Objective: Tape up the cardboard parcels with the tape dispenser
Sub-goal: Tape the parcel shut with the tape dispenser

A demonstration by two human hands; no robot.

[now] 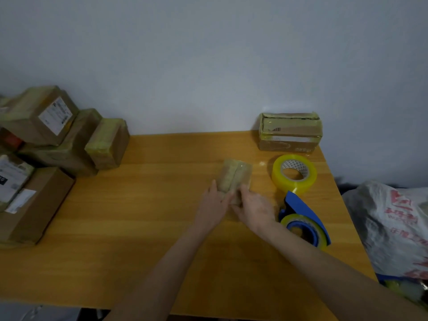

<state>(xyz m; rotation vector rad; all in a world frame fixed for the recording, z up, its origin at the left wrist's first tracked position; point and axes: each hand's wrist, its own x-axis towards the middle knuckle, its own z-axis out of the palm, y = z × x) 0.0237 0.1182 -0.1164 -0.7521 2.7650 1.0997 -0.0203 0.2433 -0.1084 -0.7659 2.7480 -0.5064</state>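
Filling the view, the surface (139,228) holds stacked parcels (58,144) at left, a taped box (289,133), a tape roll (294,173) and the tape dispenser (303,225) at right. Mid-surface, the left hand (214,205) lies straight-fingered along the small parcel (236,174); the right hand (254,209) touches its near end, grip unclear
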